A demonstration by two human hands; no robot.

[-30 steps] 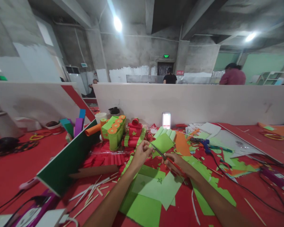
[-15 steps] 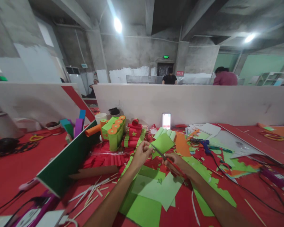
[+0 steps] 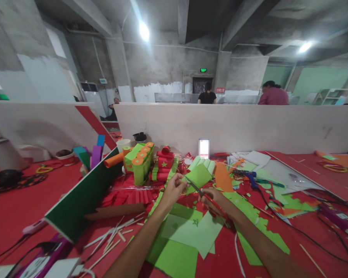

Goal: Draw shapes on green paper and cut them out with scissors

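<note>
My right hand (image 3: 214,200) is closed on the red-handled scissors (image 3: 216,205), whose dark blades point up and left toward my left hand. The fingers of my left hand (image 3: 176,184) are pinched together near the blade tips; what they hold is too small to make out. A green piece (image 3: 201,175) lies just behind the blades, in front of pale green rolls (image 3: 210,166). Below my hands is a light green sheet with a drawn star (image 3: 195,222), on top of brighter green sheets (image 3: 174,256).
Left of my hands stand green and orange rolls (image 3: 142,170), red rolls (image 3: 162,164) and a dark green board (image 3: 84,197). Thin sticks (image 3: 113,239) lie front left. A blue glue gun (image 3: 251,177) with its cable lies right. Behind are a lit phone (image 3: 203,148) and a white partition (image 3: 234,127).
My hands and the scissors are almost unmoved. Beyond the partition, the person in the dark red top has shifted slightly left.
</note>
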